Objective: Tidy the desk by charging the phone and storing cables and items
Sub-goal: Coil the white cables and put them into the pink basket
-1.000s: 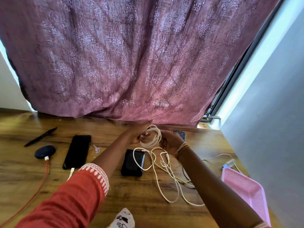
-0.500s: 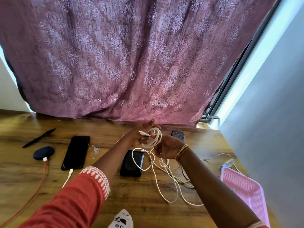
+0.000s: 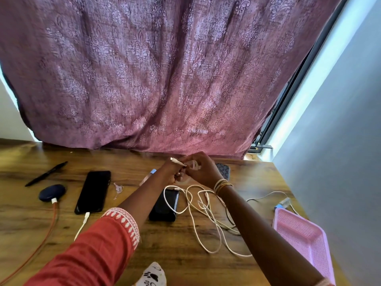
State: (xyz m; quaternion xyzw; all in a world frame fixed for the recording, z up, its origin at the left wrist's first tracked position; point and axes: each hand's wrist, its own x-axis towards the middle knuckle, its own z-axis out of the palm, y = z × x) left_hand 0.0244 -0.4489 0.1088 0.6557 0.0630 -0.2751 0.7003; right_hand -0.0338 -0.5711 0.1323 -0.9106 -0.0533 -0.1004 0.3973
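Note:
Both hands meet over the far middle of the wooden desk (image 3: 185, 250). My left hand (image 3: 172, 172) pinches the plug end of a white cable (image 3: 177, 162). My right hand (image 3: 203, 170) grips the small wound coil of that cable, mostly hidden in its fingers. The rest of the white cable (image 3: 206, 219) lies in loose loops on the desk below the hands. A black phone (image 3: 93, 191) lies at the left with a white charging cable (image 3: 83, 221) plugged into its near end. A black power bank (image 3: 165, 205) lies under my left forearm.
A pink mesh basket (image 3: 305, 238) sits at the right edge. A dark round charger (image 3: 51, 193) with an orange cord, a black pen (image 3: 46, 174), keys (image 3: 118, 189), a patterned case (image 3: 223, 171) and a blue-tipped adapter (image 3: 283, 203) lie around. A purple curtain hangs behind.
The open coil seen earlier is now bunched tight inside my right hand. My left hand has come up against it, holding the plug end out to the left.

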